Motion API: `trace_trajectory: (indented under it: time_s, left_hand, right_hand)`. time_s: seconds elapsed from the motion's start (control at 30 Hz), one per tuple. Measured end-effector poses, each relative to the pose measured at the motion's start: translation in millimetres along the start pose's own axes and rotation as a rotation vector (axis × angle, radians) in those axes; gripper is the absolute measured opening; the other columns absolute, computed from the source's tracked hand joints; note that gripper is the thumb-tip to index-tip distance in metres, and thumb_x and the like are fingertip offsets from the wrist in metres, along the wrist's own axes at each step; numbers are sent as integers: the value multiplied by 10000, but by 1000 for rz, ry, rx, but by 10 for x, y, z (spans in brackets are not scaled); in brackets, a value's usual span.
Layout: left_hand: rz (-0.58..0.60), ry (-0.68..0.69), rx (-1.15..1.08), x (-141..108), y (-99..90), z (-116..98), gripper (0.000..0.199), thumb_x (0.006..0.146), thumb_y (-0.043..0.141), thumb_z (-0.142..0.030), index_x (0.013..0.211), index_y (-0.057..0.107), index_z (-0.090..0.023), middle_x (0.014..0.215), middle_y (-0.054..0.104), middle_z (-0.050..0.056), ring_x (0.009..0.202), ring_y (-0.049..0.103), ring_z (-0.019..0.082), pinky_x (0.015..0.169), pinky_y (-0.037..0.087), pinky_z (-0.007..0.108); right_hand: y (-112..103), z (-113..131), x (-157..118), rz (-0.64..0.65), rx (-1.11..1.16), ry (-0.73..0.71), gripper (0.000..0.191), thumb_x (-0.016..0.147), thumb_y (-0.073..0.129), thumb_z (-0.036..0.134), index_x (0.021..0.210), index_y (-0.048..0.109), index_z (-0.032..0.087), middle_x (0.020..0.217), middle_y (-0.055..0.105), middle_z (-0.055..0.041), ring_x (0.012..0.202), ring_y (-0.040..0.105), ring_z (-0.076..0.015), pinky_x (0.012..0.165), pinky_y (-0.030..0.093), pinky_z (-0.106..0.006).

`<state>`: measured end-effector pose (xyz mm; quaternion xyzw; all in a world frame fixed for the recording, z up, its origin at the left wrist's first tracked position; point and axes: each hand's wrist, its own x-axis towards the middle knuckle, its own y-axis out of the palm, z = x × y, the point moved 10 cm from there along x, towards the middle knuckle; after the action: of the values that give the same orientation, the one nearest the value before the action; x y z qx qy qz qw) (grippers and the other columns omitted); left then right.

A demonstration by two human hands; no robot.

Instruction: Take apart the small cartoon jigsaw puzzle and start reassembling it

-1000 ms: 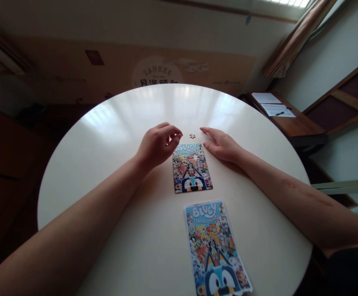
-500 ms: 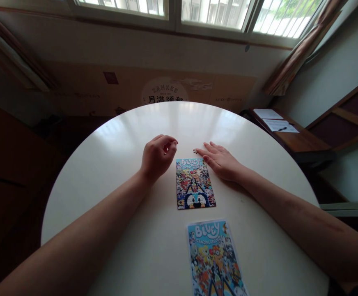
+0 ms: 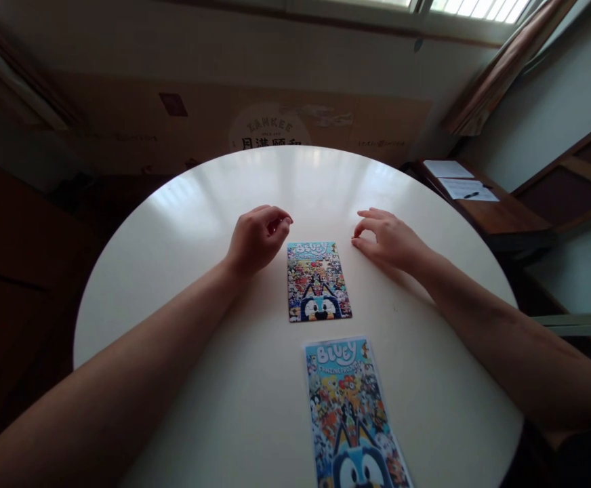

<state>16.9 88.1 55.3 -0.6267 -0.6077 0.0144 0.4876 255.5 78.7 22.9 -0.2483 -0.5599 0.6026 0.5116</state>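
A small jigsaw puzzle (image 3: 318, 281) with a crowded cartoon picture lies flat at mid-table; a pale patch shows in its upper right part. Left of its top edge, my left hand (image 3: 261, 237) rests on the table with fingers curled and thumb against them; whatever they hold is hidden. To the puzzle's right, my right hand (image 3: 384, 236) pinches a tiny puzzle piece (image 3: 354, 237) between thumb and fingertip, close to the tabletop. Nearer to me lies a larger printed sheet (image 3: 349, 407) with the same picture, cut off by the bottom of the view.
The round white table (image 3: 173, 298) has a glossy top. Behind it, a printed cardboard panel (image 3: 198, 122) leans along the wall below the window. On the right, a wooden side table (image 3: 509, 220) bears papers (image 3: 461, 188) and a pen (image 3: 471, 194).
My right hand has shifted right, away from the puzzle, and its flat fingers have curled into a pinch on the piece. The left hand keeps its pose. The view has tipped down.
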Motion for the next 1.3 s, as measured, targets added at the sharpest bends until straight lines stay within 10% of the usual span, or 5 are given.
trace_trajectory:
  time_s: [0.2,1.3]
  left_hand:
    - [-2,-9,-16,7,7,23,211,865,550,-247,850,746,-168,783,711,43,653,582,150,659,461,307]
    - [106,15,-38,-22,120,50,179,872,568,-226,851,736,-168,788,717,49,652,592,136,629,458,281]
  right_hand:
    - [18,-72,5,93,86,49,185,884,662,382,965,702,220,1126,702,-105,1056,650,-302,960,511,-478]
    - [135,-198,-54,292,248,269,224,797,694,401,893,745,205,843,718,-69,727,642,-208,631,473,-330]
